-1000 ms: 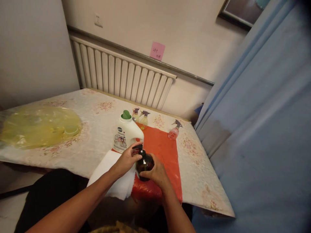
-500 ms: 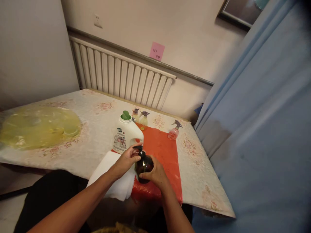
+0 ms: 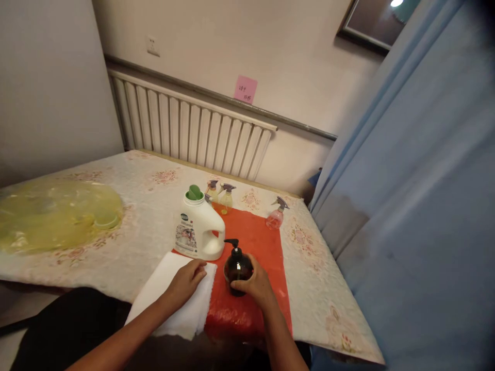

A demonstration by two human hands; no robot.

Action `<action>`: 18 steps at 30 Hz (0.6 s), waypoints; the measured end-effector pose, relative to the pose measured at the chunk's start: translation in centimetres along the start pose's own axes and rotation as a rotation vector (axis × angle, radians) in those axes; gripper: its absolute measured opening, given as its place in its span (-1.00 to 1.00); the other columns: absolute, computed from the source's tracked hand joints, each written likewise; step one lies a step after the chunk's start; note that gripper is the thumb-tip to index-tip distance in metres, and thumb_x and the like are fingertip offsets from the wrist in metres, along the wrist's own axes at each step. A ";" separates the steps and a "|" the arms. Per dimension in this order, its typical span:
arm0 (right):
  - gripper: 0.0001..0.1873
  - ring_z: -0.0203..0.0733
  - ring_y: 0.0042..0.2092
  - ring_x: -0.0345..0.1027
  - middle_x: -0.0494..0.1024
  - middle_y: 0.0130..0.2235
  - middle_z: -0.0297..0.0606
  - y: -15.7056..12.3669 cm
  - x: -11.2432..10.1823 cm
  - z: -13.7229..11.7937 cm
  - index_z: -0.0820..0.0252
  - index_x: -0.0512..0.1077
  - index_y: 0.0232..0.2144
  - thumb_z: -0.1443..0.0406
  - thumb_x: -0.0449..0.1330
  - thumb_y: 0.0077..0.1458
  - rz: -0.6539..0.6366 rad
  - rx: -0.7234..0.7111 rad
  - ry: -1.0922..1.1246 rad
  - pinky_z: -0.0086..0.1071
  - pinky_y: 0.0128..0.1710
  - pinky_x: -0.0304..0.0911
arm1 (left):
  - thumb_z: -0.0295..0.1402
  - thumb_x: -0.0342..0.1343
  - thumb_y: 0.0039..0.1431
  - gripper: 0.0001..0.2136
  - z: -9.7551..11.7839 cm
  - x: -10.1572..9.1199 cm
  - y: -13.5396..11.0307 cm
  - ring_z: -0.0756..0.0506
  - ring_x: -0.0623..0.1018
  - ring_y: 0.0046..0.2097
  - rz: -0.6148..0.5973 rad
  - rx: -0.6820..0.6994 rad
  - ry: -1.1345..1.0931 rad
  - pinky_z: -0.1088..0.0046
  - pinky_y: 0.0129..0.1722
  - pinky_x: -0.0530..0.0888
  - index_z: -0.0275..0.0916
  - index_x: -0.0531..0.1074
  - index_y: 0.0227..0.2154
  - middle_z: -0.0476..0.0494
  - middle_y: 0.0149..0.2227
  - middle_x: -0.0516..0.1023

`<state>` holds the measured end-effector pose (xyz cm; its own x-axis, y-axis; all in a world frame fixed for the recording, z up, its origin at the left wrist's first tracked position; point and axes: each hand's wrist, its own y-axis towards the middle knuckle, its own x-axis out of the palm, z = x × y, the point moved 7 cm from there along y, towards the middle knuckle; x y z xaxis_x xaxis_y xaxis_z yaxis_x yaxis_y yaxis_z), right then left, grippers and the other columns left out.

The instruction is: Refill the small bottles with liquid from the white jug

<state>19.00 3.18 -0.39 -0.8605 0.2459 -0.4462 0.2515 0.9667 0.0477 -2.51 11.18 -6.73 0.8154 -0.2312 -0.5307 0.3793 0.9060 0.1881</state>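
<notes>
A dark brown pump bottle [image 3: 236, 264] stands upright on a red mat [image 3: 253, 242] near the table's front edge. My right hand [image 3: 256, 285] is wrapped round its lower right side. My left hand [image 3: 187, 280] lies on a folded white cloth [image 3: 172, 301] to the left of the bottle, fingers loosely curled and resting on the cloth. A white detergent jug with a green cap [image 3: 198, 226] stands just behind my left hand.
Two yellow spray bottles [image 3: 225, 198] and a pink spray bottle [image 3: 276, 215] stand at the mat's far edge. A yellow plastic bag [image 3: 54, 212] lies on the flowered tablecloth at the left. A radiator runs along the back wall; a blue curtain [image 3: 417, 196] hangs at the right.
My left hand has left the bottle's pump head and come down onto the white cloth. My right hand stays on the bottle. The view has shifted slightly.
</notes>
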 end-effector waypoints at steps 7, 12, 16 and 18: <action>-0.14 0.10 -0.01 0.47 0.60 -0.07 -0.22 4.0 -1.6 2.7 0.13 0.36 0.06 0.30 0.44 -0.41 0.097 0.041 0.002 -0.10 0.01 0.34 | -0.28 -0.06 0.29 -0.79 -4.8 0.1 0.5 -0.22 0.53 -0.14 0.084 0.234 0.462 0.19 -0.06 0.46 -0.23 0.45 -0.23 -0.24 -0.21 0.55; -0.16 0.08 0.00 0.46 0.59 -0.05 -0.21 7.7 -1.9 3.7 0.13 0.37 0.03 0.28 0.43 -0.42 0.152 0.012 0.004 -0.10 0.04 0.33 | -0.29 -0.05 0.33 -0.80 -5.1 0.4 0.0 -0.20 0.51 -0.16 0.124 0.288 0.607 0.23 -0.09 0.47 -0.21 0.46 -0.26 -0.18 -0.24 0.52; -0.14 0.09 0.03 0.44 0.56 -0.01 -0.16 11.3 -1.2 4.2 0.13 0.34 0.04 0.26 0.43 -0.42 0.166 -0.005 -0.011 -0.07 0.07 0.30 | -0.25 -0.04 0.35 -0.80 -4.5 0.3 -0.4 -0.18 0.53 -0.17 0.169 0.342 0.638 0.26 -0.11 0.49 -0.18 0.46 -0.26 -0.15 -0.24 0.53; -0.17 0.08 0.01 0.45 0.57 -0.03 -0.18 13.1 -0.5 4.2 0.14 0.33 0.04 0.25 0.43 -0.39 0.152 -0.016 -0.024 -0.07 0.06 0.30 | -0.23 -0.05 0.35 -0.78 -4.3 0.2 -0.5 -0.17 0.54 -0.19 0.185 0.350 0.646 0.27 -0.13 0.50 -0.17 0.46 -0.27 -0.14 -0.25 0.54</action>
<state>24.54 15.42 -3.30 -0.8024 0.3877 -0.4537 0.3706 0.9196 0.1303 -4.43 12.21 -10.49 0.5022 0.2650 -0.8232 0.4658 0.7191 0.5157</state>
